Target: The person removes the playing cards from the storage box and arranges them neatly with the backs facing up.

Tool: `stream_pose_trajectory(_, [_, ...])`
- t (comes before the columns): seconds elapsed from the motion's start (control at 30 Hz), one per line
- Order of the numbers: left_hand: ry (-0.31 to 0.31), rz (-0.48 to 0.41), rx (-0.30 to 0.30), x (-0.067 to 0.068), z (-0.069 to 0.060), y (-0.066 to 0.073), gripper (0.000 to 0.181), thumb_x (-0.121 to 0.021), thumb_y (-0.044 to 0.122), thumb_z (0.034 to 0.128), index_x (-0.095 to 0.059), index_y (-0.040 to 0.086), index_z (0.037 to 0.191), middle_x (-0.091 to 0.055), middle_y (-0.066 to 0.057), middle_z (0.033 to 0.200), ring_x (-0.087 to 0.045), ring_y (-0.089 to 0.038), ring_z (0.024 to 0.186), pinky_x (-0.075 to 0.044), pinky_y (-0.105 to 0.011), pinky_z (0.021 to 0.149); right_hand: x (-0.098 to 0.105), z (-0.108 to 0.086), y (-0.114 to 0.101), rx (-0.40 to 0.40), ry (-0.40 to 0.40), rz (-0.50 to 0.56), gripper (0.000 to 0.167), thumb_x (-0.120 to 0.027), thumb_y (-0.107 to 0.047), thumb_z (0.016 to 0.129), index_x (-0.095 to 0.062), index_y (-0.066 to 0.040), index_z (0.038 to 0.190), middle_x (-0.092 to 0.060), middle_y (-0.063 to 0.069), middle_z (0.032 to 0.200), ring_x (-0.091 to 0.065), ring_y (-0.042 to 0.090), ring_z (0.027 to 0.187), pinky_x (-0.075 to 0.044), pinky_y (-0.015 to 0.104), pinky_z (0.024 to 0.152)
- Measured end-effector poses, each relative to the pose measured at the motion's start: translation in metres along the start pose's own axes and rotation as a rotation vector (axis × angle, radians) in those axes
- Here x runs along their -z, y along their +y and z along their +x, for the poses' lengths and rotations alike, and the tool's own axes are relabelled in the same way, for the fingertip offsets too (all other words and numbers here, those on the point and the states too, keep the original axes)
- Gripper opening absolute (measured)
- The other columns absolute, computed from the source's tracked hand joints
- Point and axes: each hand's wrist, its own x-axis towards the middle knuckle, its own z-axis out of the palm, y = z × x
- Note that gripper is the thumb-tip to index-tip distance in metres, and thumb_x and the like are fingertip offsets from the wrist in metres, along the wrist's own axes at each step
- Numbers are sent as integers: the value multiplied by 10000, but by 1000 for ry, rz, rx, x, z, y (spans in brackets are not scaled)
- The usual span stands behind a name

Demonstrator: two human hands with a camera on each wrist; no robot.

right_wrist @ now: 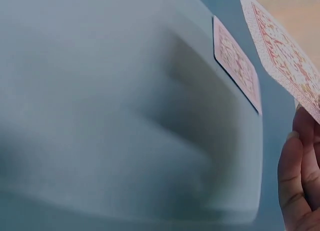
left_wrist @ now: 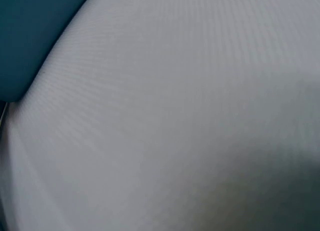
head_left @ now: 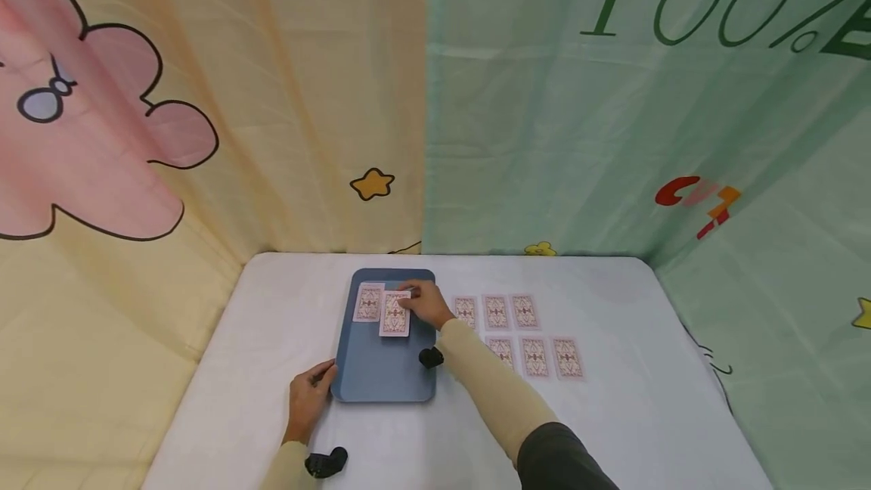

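Note:
My right hand (head_left: 427, 304) pinches a playing card (head_left: 395, 314) by its right side, with the red patterned back facing up. In the right wrist view the held card (right_wrist: 287, 53) is raised above the blue tray (head_left: 384, 380), apart from its surface. Another playing card (head_left: 369, 302) lies back up in the tray's upper left part, just left of the held one. At the tray's lower left rim, my left hand (head_left: 309, 399) holds the edge between thumb and fingers. The left wrist view shows a tray corner (left_wrist: 30, 36) but not the hand.
Right of the tray, several playing cards (head_left: 534, 356) lie back up in two rows on the white table (head_left: 653, 414). My right forearm crosses in front of the lower row's left card (head_left: 501, 350). Printed curtains (head_left: 327, 97) enclose the table's back and sides.

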Motion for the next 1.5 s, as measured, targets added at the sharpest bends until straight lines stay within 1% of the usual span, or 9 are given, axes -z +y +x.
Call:
stream_pose_trajectory(0.1, [-4,-2,6,0,1,0,258,-632,106,925,-692,-64,1109,-697,-199,1073,-641,-305,1029,-472,-184,807,8,-4,2,-4,-4,35,248,-687,-66,882,-688,-48,1129,-554,26,655,-438,122,587,-382,253,555])
stream_pose_trajectory(0.27, [-15,-11,28,-1,1,0,269,-622,103,928,-681,-68,1127,-687,-207,1097,-627,-332,1073,-485,-244,852,19,-10,11,-7,7,61,245,-684,-52,882,-690,-48,1127,-559,20,683,-455,122,609,-400,246,569])
stream_pose_trajectory(0.4, [8,-1,19,-1,1,0,258,-625,94,926,-685,-75,1111,-689,-216,1083,-628,-348,1067,-496,-284,860,28,-15,17,14,14,72,239,-665,-51,897,-693,-47,1135,-530,22,716,-452,135,642,-410,251,582])
stream_pose_trajectory(0.5, [14,0,12,-2,1,1,262,-617,94,931,-680,-85,1111,-683,-230,1087,-622,-366,1072,-494,-359,887,34,-19,21,19,20,86,243,-655,-55,906,-691,-49,1146,-498,20,702,-439,144,639,-408,256,585])
stream_pose_trajectory(0.7, [-21,-18,41,-1,2,3,294,-600,102,941,-654,-92,1156,-655,-249,1144,-594,-381,1126,-438,-483,958,50,-26,27,32,36,130,286,-638,-43,915,-648,4,1197,-448,7,620,-397,142,592,-382,270,578])
stream_pose_trajectory(0.93, [-27,-11,43,1,0,3,297,-594,107,949,-652,-90,1163,-651,-247,1154,-588,-377,1138,-430,-478,967,67,-35,40,33,72,137,293,-643,-57,916,-633,19,1198,-458,5,584,-381,129,563,-375,283,589])
stream_pose_trajectory(1.1, [-33,-7,54,2,-1,3,305,-592,128,958,-650,-79,1175,-648,-238,1169,-581,-367,1152,-421,-473,976,79,-39,51,33,97,131,308,-634,-67,923,-624,23,1217,-395,17,548,-324,158,548,-366,316,609])
stream_pose_trajectory(1.27, [-35,-3,50,2,-1,1,304,-596,135,958,-655,-74,1171,-655,-231,1161,-586,-360,1146,-433,-461,965,92,-40,57,11,130,144,300,-634,-53,920,-629,17,1212,-457,47,608,-385,163,598,-382,310,618])
stream_pose_trajectory(1.5, [-26,2,39,0,1,0,291,-609,138,950,-671,-57,1157,-669,-211,1144,-600,-338,1130,-473,-254,894,115,-43,68,-15,177,125,283,-638,-32,912,-641,5,1193,-516,65,660,-414,143,614,-389,276,591])
